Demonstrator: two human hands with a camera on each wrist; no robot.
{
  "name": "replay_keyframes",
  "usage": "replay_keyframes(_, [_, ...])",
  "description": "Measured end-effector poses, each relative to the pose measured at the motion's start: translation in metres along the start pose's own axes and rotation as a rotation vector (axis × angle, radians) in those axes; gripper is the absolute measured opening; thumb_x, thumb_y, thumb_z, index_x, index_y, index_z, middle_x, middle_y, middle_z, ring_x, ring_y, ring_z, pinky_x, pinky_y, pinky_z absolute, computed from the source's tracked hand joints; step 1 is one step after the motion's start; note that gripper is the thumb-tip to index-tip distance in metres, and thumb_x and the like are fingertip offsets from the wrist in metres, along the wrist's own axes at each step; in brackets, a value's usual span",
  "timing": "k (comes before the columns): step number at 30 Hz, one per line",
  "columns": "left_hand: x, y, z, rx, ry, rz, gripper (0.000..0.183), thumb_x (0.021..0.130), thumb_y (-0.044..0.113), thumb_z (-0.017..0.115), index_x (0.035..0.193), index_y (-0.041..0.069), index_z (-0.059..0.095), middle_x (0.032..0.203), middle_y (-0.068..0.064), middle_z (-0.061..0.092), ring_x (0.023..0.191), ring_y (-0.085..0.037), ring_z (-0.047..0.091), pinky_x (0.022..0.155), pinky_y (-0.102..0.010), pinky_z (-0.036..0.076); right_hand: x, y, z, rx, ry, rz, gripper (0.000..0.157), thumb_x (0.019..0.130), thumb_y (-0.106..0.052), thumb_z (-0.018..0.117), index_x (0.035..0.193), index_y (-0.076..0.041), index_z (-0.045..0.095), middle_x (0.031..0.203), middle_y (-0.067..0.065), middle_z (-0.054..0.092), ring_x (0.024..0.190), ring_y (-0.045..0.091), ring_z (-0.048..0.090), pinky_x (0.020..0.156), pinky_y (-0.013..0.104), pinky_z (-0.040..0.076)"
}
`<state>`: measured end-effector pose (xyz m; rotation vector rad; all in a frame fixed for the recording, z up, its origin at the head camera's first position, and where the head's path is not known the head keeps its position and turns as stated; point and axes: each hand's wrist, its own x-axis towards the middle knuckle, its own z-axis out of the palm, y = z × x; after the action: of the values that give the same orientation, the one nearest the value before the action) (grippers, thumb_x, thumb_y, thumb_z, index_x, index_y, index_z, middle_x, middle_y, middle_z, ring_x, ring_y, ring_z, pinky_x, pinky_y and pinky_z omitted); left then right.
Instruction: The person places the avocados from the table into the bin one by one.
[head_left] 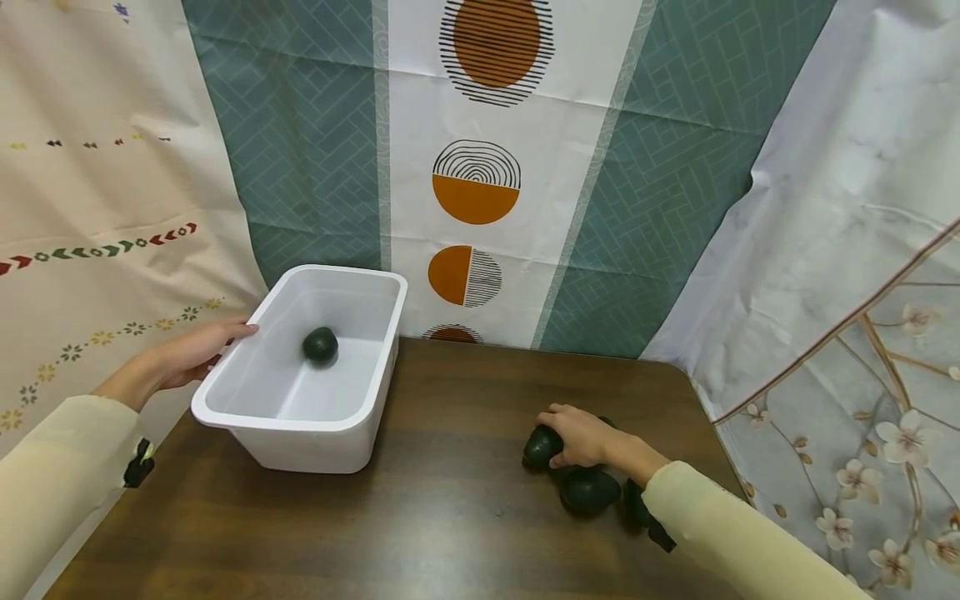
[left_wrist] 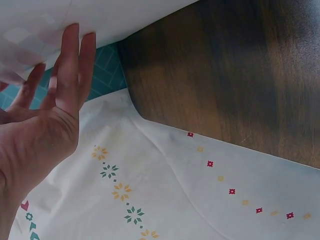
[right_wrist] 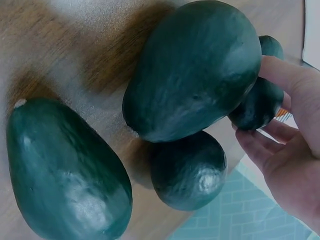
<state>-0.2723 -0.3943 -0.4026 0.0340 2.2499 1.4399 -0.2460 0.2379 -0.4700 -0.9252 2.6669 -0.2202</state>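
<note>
A dark green avocado lies at the left of a group on the table, and my right hand holds it between thumb and fingers. Past two larger-looking avocados, the right wrist view shows part of this held avocado. Close beside that hand are an avocado, one partly under the wrist, and another mostly hidden behind the hand. Over at the left, my left hand touches the side and rim of a white plastic bin, its fingers fairly straight. One avocado sits inside the bin.
The brown wooden table ends at a patterned curtain behind. A cream cloth hangs at the left, and a floral white cloth at the right. The bin stands at the table's left edge.
</note>
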Motion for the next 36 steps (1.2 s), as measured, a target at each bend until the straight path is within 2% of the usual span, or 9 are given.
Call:
replay_keyframes(7, [0.0, 0.0, 0.001, -0.001, 0.0, -0.001, 0.07, 0.116, 0.04, 0.032, 0.167, 0.0, 0.006, 0.147, -0.032, 0.044, 0.114, -0.03, 0.065, 0.089, -0.05, 0.059, 0.006, -0.001, 0.001, 0.008, 0.034, -0.024, 0.067, 0.085, -0.025, 0.092, 0.141, -0.004, 0.062, 0.14, 0.019, 0.056, 0.121, 0.037, 0.062, 0.101, 0.054, 0.053])
replay_keyframes(17, [0.0, -0.001, 0.0, 0.005, -0.011, -0.001, 0.071, 0.117, 0.041, 0.031, 0.168, 0.002, 0.001, 0.15, -0.034, 0.04, 0.116, -0.031, 0.064, 0.089, -0.05, 0.059, 0.024, -0.022, -0.002, 0.006, 0.07, -0.089, 0.065, 0.085, -0.027, 0.092, 0.14, -0.007, 0.063, 0.128, 0.009, 0.059, 0.11, 0.028, 0.063, 0.093, 0.048, 0.056])
replay_keyframes(30, [0.001, -0.001, -0.004, -0.012, -0.011, -0.013, 0.072, 0.116, 0.043, 0.035, 0.167, 0.002, 0.005, 0.142, -0.027, 0.049, 0.111, -0.029, 0.067, 0.087, -0.051, 0.06, 0.048, -0.05, -0.004, 0.003, 0.088, -0.141, 0.066, 0.088, -0.031, 0.09, 0.144, -0.008, 0.062, 0.127, 0.006, 0.059, 0.111, 0.024, 0.062, 0.096, 0.044, 0.056])
replay_keyframes(36, [0.001, -0.001, -0.003, -0.016, -0.018, -0.005, 0.073, 0.116, 0.044, 0.036, 0.167, 0.002, 0.006, 0.145, -0.029, 0.047, 0.114, -0.031, 0.066, 0.089, -0.052, 0.06, 0.059, -0.061, -0.002, -0.008, 0.091, -0.15, 0.067, 0.086, -0.032, 0.091, 0.143, -0.009, 0.063, 0.127, 0.005, 0.059, 0.112, 0.023, 0.062, 0.097, 0.043, 0.056])
